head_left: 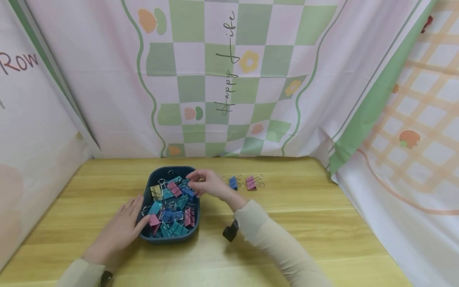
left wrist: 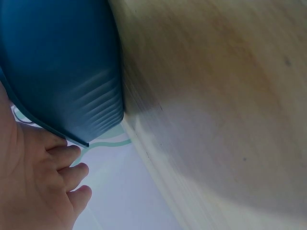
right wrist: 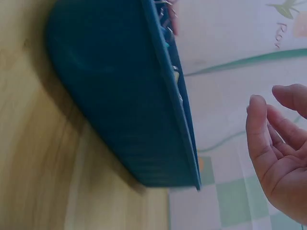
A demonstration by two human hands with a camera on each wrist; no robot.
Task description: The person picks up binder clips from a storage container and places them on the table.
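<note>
A dark blue plastic bin (head_left: pixel 171 240) holds a jumble of binder clips (head_left: pixel 174 189) in pink, blue, teal and yellow. My left hand (head_left: pixel 120 225) rests at its left rim, fingers fairly straight along the outside and thumb over the edge beside a pink clip (head_left: pixel 154 222). In the left wrist view the fingertips (left wrist: pixel 80 194) stick out past the rim. Over the bin's far right corner hovers my right hand (head_left: pixel 209 184), its thumb and forefinger apart. The right wrist view shows nothing between those fingers, above the bin's rim (right wrist: pixel 175 96).
Right of the bin, a blue binder clip (head_left: pixel 233 183) and a pink binder clip (head_left: pixel 252 183) stand in a row on the wooden table (head_left: pixel 287 223). Behind the table hangs a checked curtain (head_left: pixel 222 79). A black wrist camera (head_left: pixel 230 231) sits under the right sleeve.
</note>
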